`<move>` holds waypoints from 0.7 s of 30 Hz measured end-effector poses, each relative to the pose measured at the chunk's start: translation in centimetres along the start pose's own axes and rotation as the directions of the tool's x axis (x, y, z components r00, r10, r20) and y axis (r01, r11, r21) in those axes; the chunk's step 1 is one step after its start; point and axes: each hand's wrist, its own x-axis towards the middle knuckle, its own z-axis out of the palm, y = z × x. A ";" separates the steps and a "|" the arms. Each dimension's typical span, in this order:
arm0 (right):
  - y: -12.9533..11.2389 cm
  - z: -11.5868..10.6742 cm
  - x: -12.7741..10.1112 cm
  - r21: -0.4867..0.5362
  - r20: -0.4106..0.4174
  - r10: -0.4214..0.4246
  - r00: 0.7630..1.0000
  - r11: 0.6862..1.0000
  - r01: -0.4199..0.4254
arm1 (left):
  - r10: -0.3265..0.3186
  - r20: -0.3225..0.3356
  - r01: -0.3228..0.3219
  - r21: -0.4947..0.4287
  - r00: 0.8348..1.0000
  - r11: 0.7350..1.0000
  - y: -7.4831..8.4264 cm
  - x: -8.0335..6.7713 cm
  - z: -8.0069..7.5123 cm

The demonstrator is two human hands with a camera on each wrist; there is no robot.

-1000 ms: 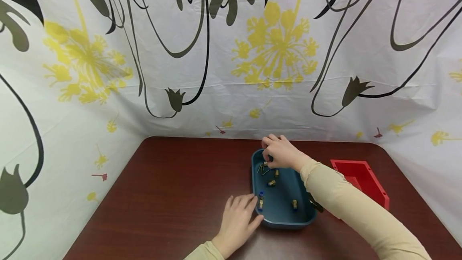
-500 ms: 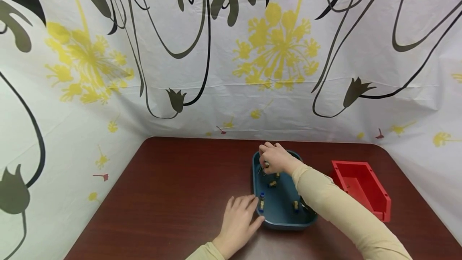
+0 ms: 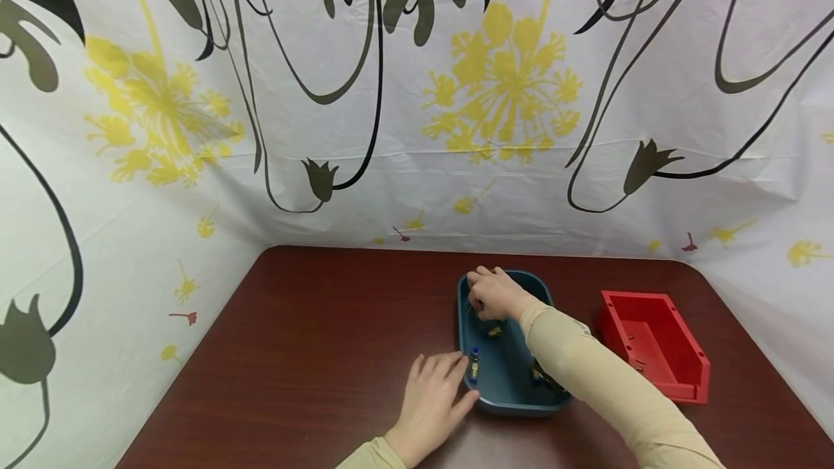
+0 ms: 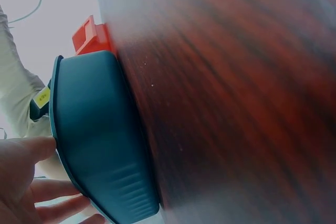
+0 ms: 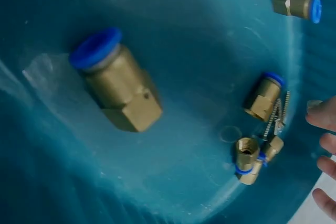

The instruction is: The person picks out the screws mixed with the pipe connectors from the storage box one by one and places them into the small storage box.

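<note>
A dark blue tray (image 3: 515, 402) sits on the brown table and holds several brass fittings with blue caps. One fitting (image 5: 115, 85) looks large in the right wrist view, another (image 5: 265, 95) lies beside a few screws (image 5: 278, 114), and a pair (image 5: 252, 156) lies close by. My right hand (image 3: 494, 294) reaches into the tray's far left corner with its fingers bent down. Its fingertips (image 5: 321, 115) are just beside the screws, with nothing visible between them. My left hand (image 3: 433, 400) lies flat on the table, its fingers (image 4: 26, 182) against the tray's outer wall (image 4: 100, 135).
A red open bin (image 3: 654, 346) stands on the table to the right of the tray, and its corner (image 4: 92, 35) shows behind the tray. Bare table (image 3: 326, 339) stretches to the left. A flower-patterned sheet walls in the back and both sides.
My right hand has moved from the tray's far rim down and nearer, into the tray over the small parts. The left hand has stayed put.
</note>
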 end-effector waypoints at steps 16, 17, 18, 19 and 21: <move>0.4 2.3 0.0 -0.058 0.000 0.025 1.000 0.998 -0.025 | -0.001 -0.004 0.001 0.001 1.000 1.000 0.0 0.0 0.0; 0.5 2.4 0.0 -0.059 0.001 0.028 1.000 0.998 -0.028 | -0.001 -0.004 0.001 0.001 1.000 1.000 0.0 0.0 0.0; 0.5 2.5 0.0 -0.058 -0.001 0.029 1.000 0.998 -0.029 | -0.001 -0.004 0.001 0.000 1.000 1.000 0.0 0.0 0.0; 0.5 2.6 0.1 -0.057 -0.003 0.030 1.000 0.998 -0.030 | -0.002 -0.004 0.002 -0.001 1.000 1.000 0.0 0.0 0.0; 0.5 2.7 0.1 -0.064 -0.004 0.033 0.999 0.997 -0.033 | -0.003 -0.005 0.003 -0.004 1.000 1.000 0.0 -0.1 0.0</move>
